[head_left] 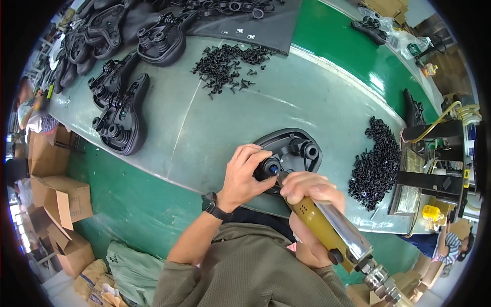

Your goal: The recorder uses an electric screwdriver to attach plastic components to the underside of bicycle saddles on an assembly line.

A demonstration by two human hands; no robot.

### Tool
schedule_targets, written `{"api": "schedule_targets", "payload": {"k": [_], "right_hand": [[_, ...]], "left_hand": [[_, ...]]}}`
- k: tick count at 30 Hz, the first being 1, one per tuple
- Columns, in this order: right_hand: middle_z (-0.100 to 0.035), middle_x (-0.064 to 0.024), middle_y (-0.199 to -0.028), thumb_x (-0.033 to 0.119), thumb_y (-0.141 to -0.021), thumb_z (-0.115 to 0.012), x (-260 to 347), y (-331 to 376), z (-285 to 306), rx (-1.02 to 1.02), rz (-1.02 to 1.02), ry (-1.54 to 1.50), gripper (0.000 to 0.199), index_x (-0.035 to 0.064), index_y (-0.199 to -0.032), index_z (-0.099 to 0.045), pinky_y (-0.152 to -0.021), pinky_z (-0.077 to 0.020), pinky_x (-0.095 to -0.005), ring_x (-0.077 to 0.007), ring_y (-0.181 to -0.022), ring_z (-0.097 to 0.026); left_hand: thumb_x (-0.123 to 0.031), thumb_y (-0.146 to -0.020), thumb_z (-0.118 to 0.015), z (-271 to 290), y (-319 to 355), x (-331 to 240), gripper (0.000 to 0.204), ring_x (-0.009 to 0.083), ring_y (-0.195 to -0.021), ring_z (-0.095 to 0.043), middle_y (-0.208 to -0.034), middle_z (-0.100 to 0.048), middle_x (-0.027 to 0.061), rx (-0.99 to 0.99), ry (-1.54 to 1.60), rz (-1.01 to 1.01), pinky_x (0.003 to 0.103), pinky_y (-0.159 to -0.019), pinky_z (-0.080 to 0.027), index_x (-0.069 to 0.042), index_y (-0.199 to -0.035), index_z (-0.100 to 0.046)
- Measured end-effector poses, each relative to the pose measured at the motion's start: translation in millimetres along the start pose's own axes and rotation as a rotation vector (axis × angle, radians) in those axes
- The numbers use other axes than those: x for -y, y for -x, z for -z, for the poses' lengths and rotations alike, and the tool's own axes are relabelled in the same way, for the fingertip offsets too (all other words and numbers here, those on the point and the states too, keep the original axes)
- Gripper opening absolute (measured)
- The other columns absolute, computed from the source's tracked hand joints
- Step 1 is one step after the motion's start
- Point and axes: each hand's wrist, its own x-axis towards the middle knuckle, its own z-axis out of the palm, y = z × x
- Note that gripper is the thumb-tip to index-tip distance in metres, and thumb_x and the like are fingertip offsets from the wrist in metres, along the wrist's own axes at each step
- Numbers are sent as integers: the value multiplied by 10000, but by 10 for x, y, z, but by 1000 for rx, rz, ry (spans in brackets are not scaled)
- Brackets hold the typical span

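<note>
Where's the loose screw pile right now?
The screw pile lies at the top centre of the head view on the grey table, beyond the left hand and just below the dark mat.

Saddle base (294, 148) on tabletop (215, 123) near front edge; screw pile (230, 64) behind it, clip pile (377, 163) right, finished saddles (120, 120) far left.

The worktop (215, 123) is a grey sheet laid over a green surface. One black saddle base (291, 151) lies underside up near the near edge. A loose heap of black screws (230, 64) lies toward the far edge. A pile of small black fittings (378, 161) lies near the right edge. Several more black saddle bases (120, 115) lie along the left edge, toward the far left corner.
</note>
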Motion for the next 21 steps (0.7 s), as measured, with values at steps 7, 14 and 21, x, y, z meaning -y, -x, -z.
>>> {"api": "schedule_targets", "payload": {"k": [7,14,21], "right_hand": [[-618,-122,-807,762,-735,-612,-94,61,-80,88,-166,86,862,11,-1146,-516,-651,-532,-416,-270,-679,-622],[-627,-118,-807,507,-815,-727,-74,9,-48,189,-209,131,592,25,-1096,-531,-663,-538,-410,-267,-687,-636],[-600,-126,-848,781,-780,-536,404,-145,44,-60,-269,-127,877,25,-1221,-474,-656,-514,-448,-282,-699,-605]], "left_hand": [[-99,-560,-839,-10,3,9,552,312,-913,-615,-979,-638,109,-54,25,-13,429,-881,-514,-46,-1056,-604],[-137,-616,-849,140,5,93,505,327,-1017,-622,-988,-649,137,8,46,14,444,-969,-483,-20,-1053,-625],[-278,-826,-692,267,-950,1071,242,303,-923,-535,-956,-605,105,-116,-634,151,418,-816,-431,-64,-937,-692]]}}
